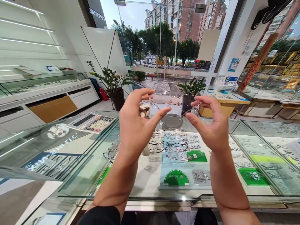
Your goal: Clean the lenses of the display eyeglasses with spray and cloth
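Both my hands are raised over a glass display counter (150, 197), holding up a pair of thin metal-rimmed glasses (174, 101) between them. My left hand (137, 123) pinches the left side of the frame between thumb and fingers. My right hand (211, 123) pinches the right side the same way. The lenses face away from me, at about chest height above the counter. Inside the counter below lie several rows of glasses (175, 147) on light blue and green display cards.
A calculator (92, 122) lies on the counter top at the left. Two potted plants (114, 84) (191, 90) stand beyond the counter. White wall shelves with more glasses (42, 84) run along the left. Large windows face a street.
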Tool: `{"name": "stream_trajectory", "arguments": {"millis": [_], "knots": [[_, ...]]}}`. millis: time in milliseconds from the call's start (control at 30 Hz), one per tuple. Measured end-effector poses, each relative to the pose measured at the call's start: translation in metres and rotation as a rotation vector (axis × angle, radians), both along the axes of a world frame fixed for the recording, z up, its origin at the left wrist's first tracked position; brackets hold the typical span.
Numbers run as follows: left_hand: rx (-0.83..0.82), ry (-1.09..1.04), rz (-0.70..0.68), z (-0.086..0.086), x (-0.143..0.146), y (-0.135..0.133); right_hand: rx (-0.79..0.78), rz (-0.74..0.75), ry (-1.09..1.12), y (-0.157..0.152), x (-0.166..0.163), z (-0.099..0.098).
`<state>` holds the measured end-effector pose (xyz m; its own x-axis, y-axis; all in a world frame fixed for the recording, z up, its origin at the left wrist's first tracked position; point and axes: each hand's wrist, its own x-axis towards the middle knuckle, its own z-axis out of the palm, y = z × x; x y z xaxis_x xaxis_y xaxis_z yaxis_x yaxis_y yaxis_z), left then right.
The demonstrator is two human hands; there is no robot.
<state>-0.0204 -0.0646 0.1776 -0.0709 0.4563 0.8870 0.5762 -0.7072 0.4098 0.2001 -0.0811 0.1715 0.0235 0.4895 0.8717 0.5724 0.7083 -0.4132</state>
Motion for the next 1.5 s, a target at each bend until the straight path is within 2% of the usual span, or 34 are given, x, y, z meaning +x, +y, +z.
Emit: {"name": "stream_trajectory", "arguments": {"millis": [100,367,600,933,1167,1500], "knots": [[0.021,0.012,0.019,-0.001,0.002,0.002,0.031,-0.005,0.025,0.001,-0.002,0.0],[0.034,0.091,-0.042,-0.001,-0.001,0.015,0.011,-0.007,0.061,0.012,0.009,-0.003],[0.018,0.045,-0.046,-0.003,0.003,0.023,-0.04,0.018,0.068,0.016,0.016,-0.004],[0.122,0.019,0.031,-0.006,0.011,0.019,-0.068,-0.001,0.071,0.024,0.019,-0.009],[0.105,-0.01,0.0,-0.009,0.014,0.03,-0.032,-0.059,0.079,0.026,0.017,-0.011],[0.184,-0.001,0.05,-0.011,0.017,0.037,-0.08,-0.019,0.138,0.036,0.015,-0.016]]}}
